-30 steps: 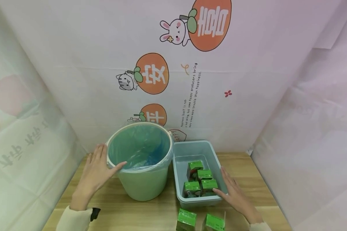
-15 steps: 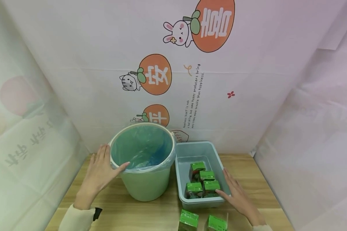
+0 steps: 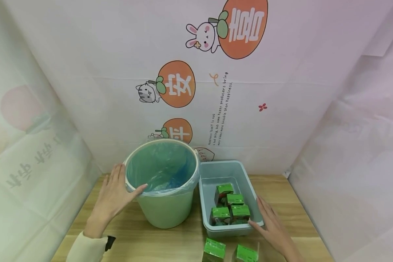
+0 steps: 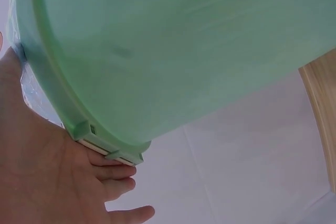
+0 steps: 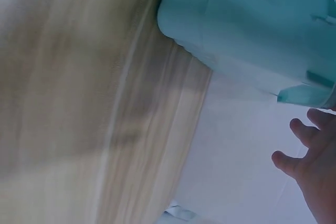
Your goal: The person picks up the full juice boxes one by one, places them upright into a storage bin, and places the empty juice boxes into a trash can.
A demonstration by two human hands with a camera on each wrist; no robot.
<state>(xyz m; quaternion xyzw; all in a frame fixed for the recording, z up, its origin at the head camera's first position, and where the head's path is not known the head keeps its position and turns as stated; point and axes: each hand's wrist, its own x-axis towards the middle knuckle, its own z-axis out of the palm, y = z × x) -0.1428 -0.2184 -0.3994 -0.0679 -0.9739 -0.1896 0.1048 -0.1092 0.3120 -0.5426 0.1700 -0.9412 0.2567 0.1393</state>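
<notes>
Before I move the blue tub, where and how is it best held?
Probably hold the blue tub by its rim at the right and near sides, from above: the bucket crowds its left, and the boxes inside likely weight the near end.

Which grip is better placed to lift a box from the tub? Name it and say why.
Right, likely: the right grip is at the near right corner of the tub, its thumb by a box inside. The left grip is at the rim of the bucket, across it from the tub.

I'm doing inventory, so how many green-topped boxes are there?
6: four boxes in the blue tub, two boxes on the wooden table in front of it; others could be hidden.
</notes>
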